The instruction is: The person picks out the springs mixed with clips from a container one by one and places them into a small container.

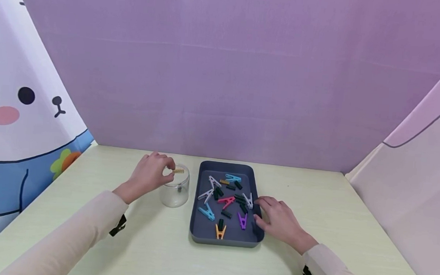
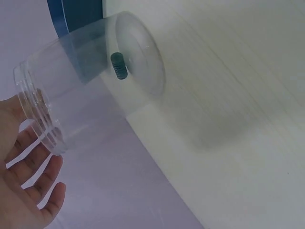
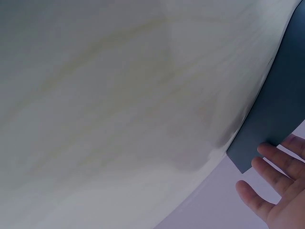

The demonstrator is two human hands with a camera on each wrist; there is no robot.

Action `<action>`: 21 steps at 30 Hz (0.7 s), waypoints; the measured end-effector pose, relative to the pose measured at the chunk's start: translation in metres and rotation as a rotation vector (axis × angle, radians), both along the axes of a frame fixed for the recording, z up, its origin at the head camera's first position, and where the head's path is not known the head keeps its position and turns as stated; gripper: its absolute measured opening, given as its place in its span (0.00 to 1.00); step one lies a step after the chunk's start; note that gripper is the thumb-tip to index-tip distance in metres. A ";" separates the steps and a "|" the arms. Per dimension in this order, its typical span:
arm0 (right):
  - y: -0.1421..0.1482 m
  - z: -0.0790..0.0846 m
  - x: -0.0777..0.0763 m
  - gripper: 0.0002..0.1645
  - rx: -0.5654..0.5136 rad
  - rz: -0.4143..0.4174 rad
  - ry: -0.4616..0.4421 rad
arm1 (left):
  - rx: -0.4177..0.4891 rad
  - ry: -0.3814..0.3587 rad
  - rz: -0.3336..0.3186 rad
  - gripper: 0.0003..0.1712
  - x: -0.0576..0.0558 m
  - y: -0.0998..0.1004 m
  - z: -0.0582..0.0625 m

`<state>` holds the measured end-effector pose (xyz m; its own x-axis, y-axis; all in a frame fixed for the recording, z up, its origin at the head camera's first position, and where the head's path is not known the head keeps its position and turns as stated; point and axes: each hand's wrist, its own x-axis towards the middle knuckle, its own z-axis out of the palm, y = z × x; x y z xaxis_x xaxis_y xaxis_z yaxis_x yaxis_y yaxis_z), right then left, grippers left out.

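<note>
My left hand (image 1: 149, 175) pinches a gold-coloured spring (image 1: 178, 171) between thumb and fingers, over the mouth of a clear jar (image 1: 172, 199). A dark green spring (image 2: 119, 66) lies inside the jar near its bottom, as the left wrist view shows. To the jar's right is a dark grey tray (image 1: 225, 242) of small plastic clips and springs. My right hand (image 1: 281, 222) is at the tray's right rim, fingers spread and holding nothing; in the right wrist view its fingertips (image 3: 266, 149) are against the tray's outer wall.
In the tray lie white, blue, red, purple and orange clips, including a red clip (image 1: 226, 202) and a purple clip (image 1: 242, 221). Several dark green springs and a gold spring (image 1: 224, 181) lie among them. A purple backdrop (image 1: 223, 91) stands behind the pale tabletop (image 1: 211, 267).
</note>
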<state>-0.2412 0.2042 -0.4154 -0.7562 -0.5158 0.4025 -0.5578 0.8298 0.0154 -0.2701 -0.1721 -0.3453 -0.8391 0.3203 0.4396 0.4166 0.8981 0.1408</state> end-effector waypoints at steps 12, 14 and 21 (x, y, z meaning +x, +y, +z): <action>0.000 0.000 -0.001 0.23 0.004 -0.007 -0.007 | -0.039 -0.047 0.022 0.05 -0.005 0.001 0.000; 0.000 0.000 -0.001 0.23 0.006 -0.007 -0.008 | -0.043 -0.055 0.021 0.05 -0.005 0.001 0.001; -0.001 0.000 -0.001 0.23 0.012 -0.013 -0.013 | -0.045 -0.074 0.017 0.05 -0.006 0.001 0.001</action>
<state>-0.2424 0.2036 -0.4158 -0.7682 -0.5103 0.3867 -0.5468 0.8370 0.0183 -0.2764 -0.1707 -0.3444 -0.8741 0.3241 0.3617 0.3915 0.9110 0.1298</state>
